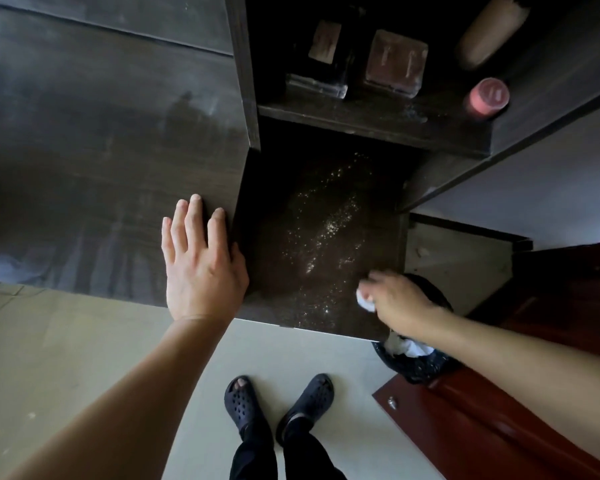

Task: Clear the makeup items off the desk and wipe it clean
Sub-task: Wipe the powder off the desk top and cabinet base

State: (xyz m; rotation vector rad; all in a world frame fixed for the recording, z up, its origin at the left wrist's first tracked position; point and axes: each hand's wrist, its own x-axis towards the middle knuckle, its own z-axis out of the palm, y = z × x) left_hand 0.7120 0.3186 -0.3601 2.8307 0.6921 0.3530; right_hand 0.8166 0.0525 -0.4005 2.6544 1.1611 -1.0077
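A dark wooden desk [84,188] fills the upper left; its lower right section [284,292] is dusted with pale powder [326,226]. My left hand [201,265] lies flat and open on the desk top, at the step down to that section. My right hand [395,303] is closed around a crumpled white tissue [366,301] at the section's right front corner. On a shelf above stand two square glass bottles [394,62], a pink-capped jar [489,97] and a beige tube [492,32].
A black waste bin [416,365] with white paper in it stands on the floor under my right wrist. A reddish wooden door [482,420] is at the lower right. My feet in dark clogs [278,403] stand on pale floor tiles.
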